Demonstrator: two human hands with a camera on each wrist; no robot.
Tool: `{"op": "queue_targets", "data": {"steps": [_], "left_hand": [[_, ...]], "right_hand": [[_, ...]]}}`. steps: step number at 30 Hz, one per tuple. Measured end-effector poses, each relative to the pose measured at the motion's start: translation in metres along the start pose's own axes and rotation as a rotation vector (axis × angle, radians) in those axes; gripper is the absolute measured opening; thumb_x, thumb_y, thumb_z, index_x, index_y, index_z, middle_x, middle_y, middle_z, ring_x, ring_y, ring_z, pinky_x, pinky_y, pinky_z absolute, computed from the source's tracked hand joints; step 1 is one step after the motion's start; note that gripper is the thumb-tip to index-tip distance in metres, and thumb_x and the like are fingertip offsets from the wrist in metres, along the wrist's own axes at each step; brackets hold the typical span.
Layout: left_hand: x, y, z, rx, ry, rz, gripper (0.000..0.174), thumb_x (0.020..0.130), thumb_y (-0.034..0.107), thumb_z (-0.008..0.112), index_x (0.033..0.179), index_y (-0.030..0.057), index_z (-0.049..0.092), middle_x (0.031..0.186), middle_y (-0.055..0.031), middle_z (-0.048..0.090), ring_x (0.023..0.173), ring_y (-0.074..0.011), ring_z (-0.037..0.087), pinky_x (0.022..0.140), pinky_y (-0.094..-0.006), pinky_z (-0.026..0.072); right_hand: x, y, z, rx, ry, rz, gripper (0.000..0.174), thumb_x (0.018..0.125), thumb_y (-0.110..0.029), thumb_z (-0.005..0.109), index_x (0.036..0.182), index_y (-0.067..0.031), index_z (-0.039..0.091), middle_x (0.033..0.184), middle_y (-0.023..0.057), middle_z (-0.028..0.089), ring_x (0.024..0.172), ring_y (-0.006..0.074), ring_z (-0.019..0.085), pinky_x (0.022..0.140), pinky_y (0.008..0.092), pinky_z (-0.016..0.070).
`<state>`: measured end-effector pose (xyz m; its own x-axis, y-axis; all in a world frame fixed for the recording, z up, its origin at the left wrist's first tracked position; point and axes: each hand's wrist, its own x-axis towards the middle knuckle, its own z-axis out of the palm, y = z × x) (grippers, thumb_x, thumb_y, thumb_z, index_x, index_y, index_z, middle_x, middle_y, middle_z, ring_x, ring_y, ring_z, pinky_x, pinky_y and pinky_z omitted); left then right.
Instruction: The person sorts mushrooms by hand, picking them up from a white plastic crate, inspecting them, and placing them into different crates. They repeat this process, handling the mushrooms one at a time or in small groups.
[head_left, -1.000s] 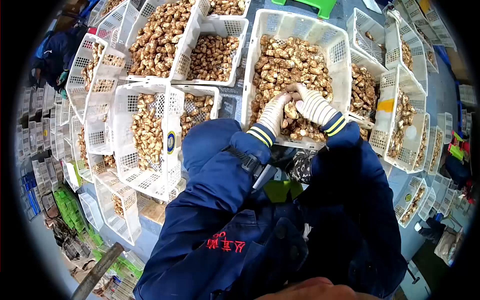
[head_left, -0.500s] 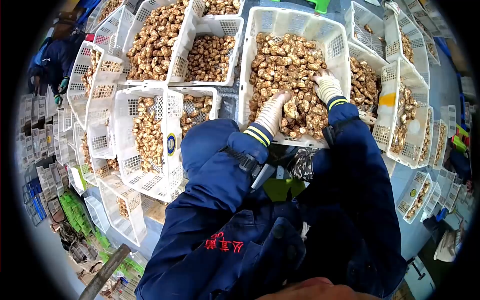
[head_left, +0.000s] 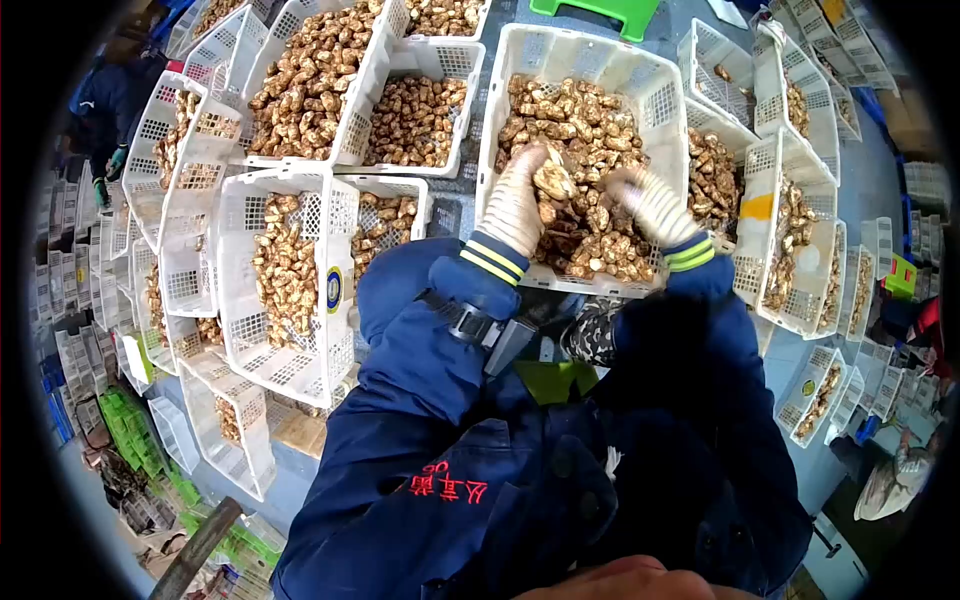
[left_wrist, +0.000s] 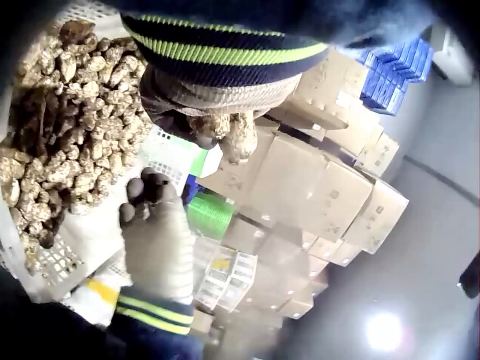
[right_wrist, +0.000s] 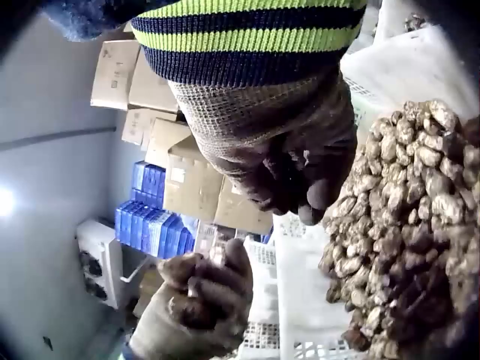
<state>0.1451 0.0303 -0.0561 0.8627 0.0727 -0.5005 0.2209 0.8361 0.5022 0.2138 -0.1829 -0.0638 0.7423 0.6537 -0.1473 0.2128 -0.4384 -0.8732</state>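
Observation:
A big white slatted crate (head_left: 580,45) in front of me is heaped with brown mushrooms (head_left: 590,120). Both hands wear white knit gloves with dirty fingertips. My left hand (head_left: 538,172) is raised over the pile and grips one mushroom (head_left: 553,181); the left wrist view shows that mushroom (left_wrist: 237,136) in its curled fingers. My right hand (head_left: 632,192) hovers blurred just right of it, above the heap. In the right wrist view the right hand (right_wrist: 304,187) has loosely bent fingers and nothing in it, facing the left hand (right_wrist: 202,296).
More white crates of mushrooms crowd the left (head_left: 290,270), the back (head_left: 310,80) and the right (head_left: 790,230). A green stool (head_left: 590,8) stands behind the main crate. Stacked cardboard boxes (left_wrist: 330,187) line the wall. Another person (head_left: 105,105) crouches at far left.
Both hands were down in the near part of the pile. The right hand then reached right; now the left hand has lifted with a mushroom and the right hand has risen off the pile.

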Motion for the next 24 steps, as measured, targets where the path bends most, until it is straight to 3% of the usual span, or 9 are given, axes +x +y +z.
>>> {"op": "queue_targets", "data": {"steps": [3, 5, 7, 9, 11, 13, 15, 18, 24], "left_hand": [[-0.012, 0.031, 0.008, -0.075, -0.053, 0.058, 0.028, 0.089, 0.025, 0.060, 0.110, 0.0062, 0.056, 0.090, -0.0066, 0.065, 0.072, -0.0142, 0.062, 0.058, -0.0260, 0.0513], [-0.020, 0.049, 0.009, -0.113, -0.088, 0.089, 0.025, 0.090, 0.025, 0.058, 0.109, 0.0079, 0.056, 0.092, -0.0078, 0.065, 0.070, -0.0144, 0.062, 0.052, -0.0245, 0.0493], [-0.020, 0.063, 0.000, -0.108, -0.094, 0.118, 0.025, 0.090, 0.025, 0.058, 0.108, 0.0073, 0.055, 0.093, -0.0093, 0.065, 0.069, -0.0155, 0.062, 0.048, -0.0246, 0.0487], [-0.023, 0.078, 0.001, -0.143, 0.021, 0.134, 0.027, 0.090, 0.026, 0.057, 0.107, 0.0056, 0.055, 0.095, -0.0128, 0.066, 0.067, -0.0177, 0.062, 0.047, -0.0244, 0.0494], [-0.020, 0.093, -0.002, -0.161, 0.063, 0.170, 0.028, 0.090, 0.027, 0.057, 0.108, 0.0052, 0.055, 0.095, -0.0129, 0.066, 0.067, -0.0173, 0.061, 0.047, -0.0234, 0.0493], [-0.008, 0.103, -0.016, -0.171, -0.001, 0.189, 0.026, 0.091, 0.026, 0.056, 0.107, 0.0053, 0.056, 0.093, -0.0120, 0.066, 0.066, -0.0163, 0.062, 0.047, -0.0231, 0.0496], [0.000, 0.108, -0.013, -0.139, 0.102, 0.216, 0.025, 0.090, 0.027, 0.056, 0.106, 0.0073, 0.057, 0.092, -0.0101, 0.067, 0.066, -0.0156, 0.062, 0.047, -0.0226, 0.0494], [0.015, 0.106, -0.014, -0.117, 0.180, 0.212, 0.025, 0.089, 0.029, 0.059, 0.103, 0.0084, 0.057, 0.090, -0.0069, 0.066, 0.066, -0.0154, 0.062, 0.050, -0.0236, 0.0508], [0.042, 0.102, -0.019, -0.166, 0.138, 0.177, 0.026, 0.090, 0.028, 0.059, 0.103, 0.0062, 0.057, 0.091, -0.0061, 0.064, 0.075, -0.0164, 0.063, 0.059, -0.0270, 0.0519]], "right_hand": [[-0.035, -0.057, 0.024, -0.057, -0.542, 0.005, 0.040, 0.087, -0.022, 0.061, 0.121, -0.0009, 0.055, 0.107, 0.0131, 0.065, 0.096, 0.0234, 0.063, 0.084, 0.0336, 0.0502], [-0.052, -0.056, 0.036, 0.330, -0.707, 0.159, 0.039, 0.089, -0.023, 0.059, 0.121, -0.0006, 0.057, 0.110, 0.0134, 0.065, 0.104, 0.0217, 0.061, 0.090, 0.0328, 0.0480], [-0.040, -0.040, 0.031, -0.094, -0.499, 0.101, 0.042, 0.088, -0.022, 0.061, 0.123, 0.0005, 0.055, 0.110, 0.0148, 0.065, 0.103, 0.0221, 0.062, 0.090, 0.0336, 0.0491], [-0.026, -0.014, 0.023, -0.081, -0.115, 0.222, 0.041, 0.087, -0.025, 0.060, 0.121, -0.0021, 0.058, 0.109, 0.0142, 0.067, 0.100, 0.0230, 0.064, 0.088, 0.0316, 0.0490], [-0.014, 0.018, 0.016, -0.091, 0.048, 0.330, 0.034, 0.086, -0.024, 0.060, 0.113, -0.0039, 0.063, 0.105, 0.0146, 0.067, 0.094, 0.0225, 0.064, 0.084, 0.0325, 0.0496], [0.000, 0.028, 0.002, -0.370, 0.052, 0.342, 0.028, 0.083, -0.025, 0.062, 0.103, -0.0057, 0.067, 0.097, 0.0154, 0.068, 0.089, 0.0240, 0.064, 0.081, 0.0336, 0.0494], [0.018, 0.040, 0.002, -0.306, 0.077, 0.432, 0.029, 0.078, -0.030, 0.064, 0.095, -0.0064, 0.069, 0.089, 0.0164, 0.068, 0.085, 0.0300, 0.064, 0.081, 0.0372, 0.0493], [0.048, 0.073, 0.006, -0.514, 0.050, 0.277, 0.031, 0.080, -0.030, 0.063, 0.098, -0.0047, 0.068, 0.092, 0.0177, 0.068, 0.086, 0.0315, 0.065, 0.082, 0.0388, 0.0492], [0.101, 0.089, 0.018, -0.568, 0.215, 0.296, 0.036, 0.082, -0.021, 0.063, 0.114, -0.0043, 0.061, 0.111, 0.0217, 0.062, 0.106, 0.0365, 0.058, 0.094, 0.0401, 0.0452]]}}
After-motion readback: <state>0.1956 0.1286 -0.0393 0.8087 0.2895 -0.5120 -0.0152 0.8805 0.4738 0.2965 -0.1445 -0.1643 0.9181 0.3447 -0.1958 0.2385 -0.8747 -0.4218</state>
